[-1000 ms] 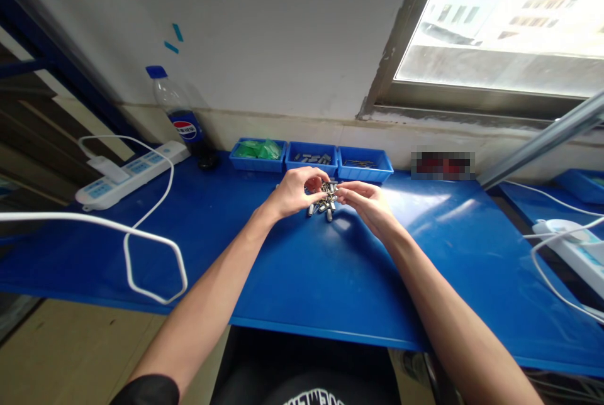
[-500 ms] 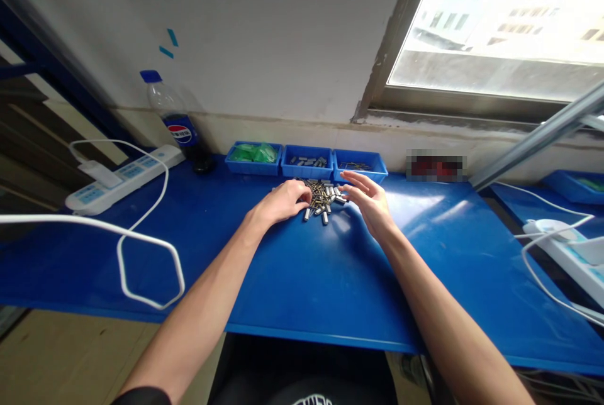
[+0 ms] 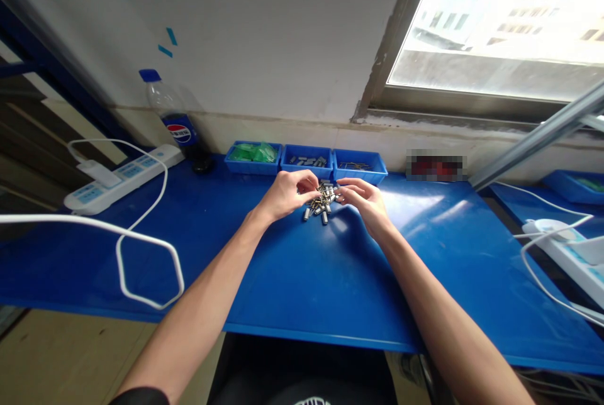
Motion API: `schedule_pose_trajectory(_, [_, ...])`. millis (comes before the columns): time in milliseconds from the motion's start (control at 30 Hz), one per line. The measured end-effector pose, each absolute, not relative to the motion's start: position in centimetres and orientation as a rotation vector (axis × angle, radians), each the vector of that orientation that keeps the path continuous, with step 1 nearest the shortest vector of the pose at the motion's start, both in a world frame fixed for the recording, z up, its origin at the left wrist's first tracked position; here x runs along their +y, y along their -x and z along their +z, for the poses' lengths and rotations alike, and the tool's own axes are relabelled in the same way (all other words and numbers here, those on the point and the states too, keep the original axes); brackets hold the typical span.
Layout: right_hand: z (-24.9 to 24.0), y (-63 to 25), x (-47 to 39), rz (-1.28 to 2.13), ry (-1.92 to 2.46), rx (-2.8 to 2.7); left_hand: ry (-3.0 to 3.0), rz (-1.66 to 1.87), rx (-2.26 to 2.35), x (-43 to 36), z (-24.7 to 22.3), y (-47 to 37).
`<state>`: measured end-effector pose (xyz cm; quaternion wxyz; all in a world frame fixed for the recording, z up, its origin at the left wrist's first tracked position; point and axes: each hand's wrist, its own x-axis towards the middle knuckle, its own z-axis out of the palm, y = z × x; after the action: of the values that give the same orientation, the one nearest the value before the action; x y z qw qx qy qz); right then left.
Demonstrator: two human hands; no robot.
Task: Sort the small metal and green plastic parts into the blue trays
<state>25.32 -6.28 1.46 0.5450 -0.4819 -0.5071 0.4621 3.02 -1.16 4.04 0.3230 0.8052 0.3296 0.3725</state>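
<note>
A pile of small metal parts (image 3: 321, 204), some brass pins and some grey blocks, lies on the blue table. At its left edge is my left hand (image 3: 290, 194), thumb and fingers curved with a gap between them. My right hand (image 3: 365, 200) is at the pile's right edge, fingers bent inward and pressed close; whatever its fingertips hold is too small to name. Behind the pile stand three blue bins: one with green pieces (image 3: 255, 166), one with grey blocks (image 3: 306, 172), one with thin pins (image 3: 361, 172).
A cola bottle (image 3: 179, 125) and a white power strip (image 3: 125, 175) stand at the back left, with a white cable (image 3: 177, 266) looping over the table. At the right are another power strip (image 3: 573, 254) and a blue bin (image 3: 573, 188).
My left hand has risen slightly and moved right over the pile's edge. My right hand's fingers have closed inward and reached the parts at the right side.
</note>
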Motion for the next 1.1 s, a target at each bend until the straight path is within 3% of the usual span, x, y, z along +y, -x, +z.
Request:
schedule_pose_trajectory(433, [0.7,-25.1,-6.3,1.239,1.082,-1.299,-2.078,0.882,0.780,-1.6,3.8,-3.6])
schedule_pose_trajectory(800, [0.7,-26.0,-5.7,1.009,1.033,-1.136,-2.504,0.575,1.228,0.1,2.0,-1.9])
schedule_pose_trajectory(1100, [0.7,-25.5,-5.8,1.007,1.103,-1.185,-2.544,0.549,1.357,-0.6,2.0,-2.8])
